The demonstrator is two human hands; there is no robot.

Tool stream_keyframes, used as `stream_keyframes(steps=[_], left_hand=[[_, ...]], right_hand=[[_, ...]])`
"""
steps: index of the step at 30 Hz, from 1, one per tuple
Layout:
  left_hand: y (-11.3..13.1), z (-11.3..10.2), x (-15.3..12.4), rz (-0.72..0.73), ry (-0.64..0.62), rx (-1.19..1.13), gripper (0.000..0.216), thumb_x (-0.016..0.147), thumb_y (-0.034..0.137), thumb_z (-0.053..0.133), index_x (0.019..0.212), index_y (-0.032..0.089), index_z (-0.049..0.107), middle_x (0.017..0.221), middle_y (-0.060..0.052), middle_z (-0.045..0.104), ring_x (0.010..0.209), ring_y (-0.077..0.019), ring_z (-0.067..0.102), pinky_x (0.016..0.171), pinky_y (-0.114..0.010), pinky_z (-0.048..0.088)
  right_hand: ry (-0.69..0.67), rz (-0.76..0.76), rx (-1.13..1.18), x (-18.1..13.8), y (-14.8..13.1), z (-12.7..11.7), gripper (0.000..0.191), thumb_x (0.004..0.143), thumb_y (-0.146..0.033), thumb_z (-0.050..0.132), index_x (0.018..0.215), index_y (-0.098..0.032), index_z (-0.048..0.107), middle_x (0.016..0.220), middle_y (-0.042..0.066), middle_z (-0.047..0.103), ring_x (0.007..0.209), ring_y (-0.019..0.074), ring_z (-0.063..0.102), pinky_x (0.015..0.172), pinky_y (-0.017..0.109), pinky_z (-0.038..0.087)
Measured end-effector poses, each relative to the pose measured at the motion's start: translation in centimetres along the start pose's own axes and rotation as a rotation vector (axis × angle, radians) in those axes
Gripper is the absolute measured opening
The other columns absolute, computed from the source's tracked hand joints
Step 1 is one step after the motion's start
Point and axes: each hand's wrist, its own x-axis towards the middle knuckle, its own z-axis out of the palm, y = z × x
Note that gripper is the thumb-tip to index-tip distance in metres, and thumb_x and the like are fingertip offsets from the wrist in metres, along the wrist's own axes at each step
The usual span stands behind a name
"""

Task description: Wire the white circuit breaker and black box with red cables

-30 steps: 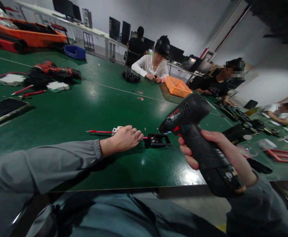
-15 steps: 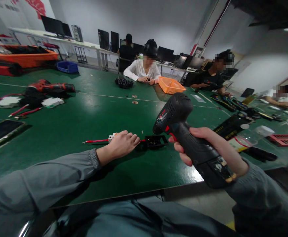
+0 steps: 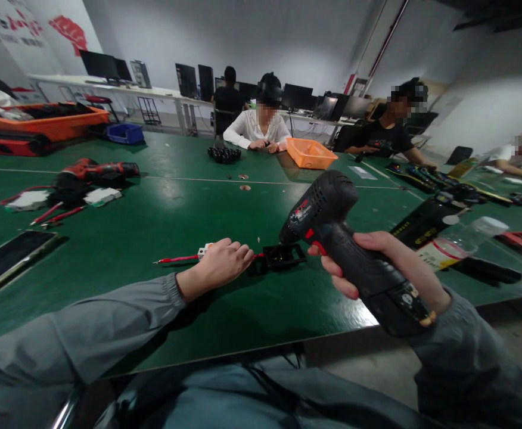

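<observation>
Right hand [image 3: 390, 268] clenched round pistol grip of black power driver [image 3: 328, 205], forefinger by red trigger. Driver nose pointed down at black frame [image 3: 283, 256] on green worktop [image 3: 176, 202]. Driver judged rigid, bottom-heavy; grip was proper hold. Left hand [image 3: 223, 262] lay curled over white block [image 3: 205, 250] with red lead [image 3: 176, 259], just beside frame. Gripping or merely pressing: could not tell. Frame likely light, prone to skid.

left grip [image 3: 221, 263] palm down, fingers curled | right grip [image 3: 395, 262] raised, clenched
</observation>
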Motion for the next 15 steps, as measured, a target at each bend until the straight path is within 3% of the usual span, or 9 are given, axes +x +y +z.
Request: stream_keyframes(steps=[10, 15], left_hand=[[-0.1, -0.1, -0.1, 0.029, 0.042, 0.051, 0.016, 0.098, 0.024, 0.048, 0.086, 0.017, 0.055, 0.07, -0.001, 0.057, 0.062, -0.0162, 0.054, 0.058, -0.034, 0.023], [0.0, 0.1, -0.1, 0.002, 0.064, 0.03, 0.018, 0.098, 0.026, 0.049, 0.084, 0.018, 0.056, 0.071, -0.002, 0.059, 0.063, -0.0167, 0.055, 0.061, -0.035, 0.026]], right_hand=[[0.014, -0.148, -0.124, -0.2, -0.4, -1.6, 0.044, 0.079, -0.051, 0.057, 0.103, -0.015, 0.068, 0.074, 0.004, 0.059, 0.051, 0.0131, 0.052, 0.046, 0.027, 0.045], [0.136, -0.174, -0.41, 2.3, -0.9, -4.4, 0.044, 0.075, -0.05, 0.067, 0.102, -0.016, 0.066, 0.083, 0.007, 0.065, 0.059, 0.0158, 0.06, 0.053, 0.027, 0.048]])
